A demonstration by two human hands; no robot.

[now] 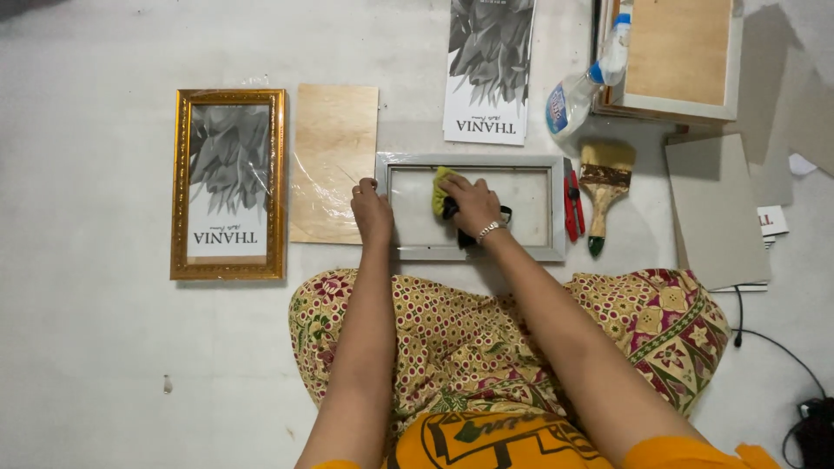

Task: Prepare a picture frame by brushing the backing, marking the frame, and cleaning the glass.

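Head view: right hand [469, 201] presses a green cloth [441, 189] onto the glass of a silver frame [470, 253] at centre frame, fingers closed over it. Left hand [372, 208] pins the frame's left edge, fingers flat. Glass looks fragile and slippery, so grip the rails. Right of it lie red pliers [572, 205] and a brush [603, 186]; left, a plywood board [334, 161] and gold frame [228, 184]. Spray bottle [584, 83] further up.
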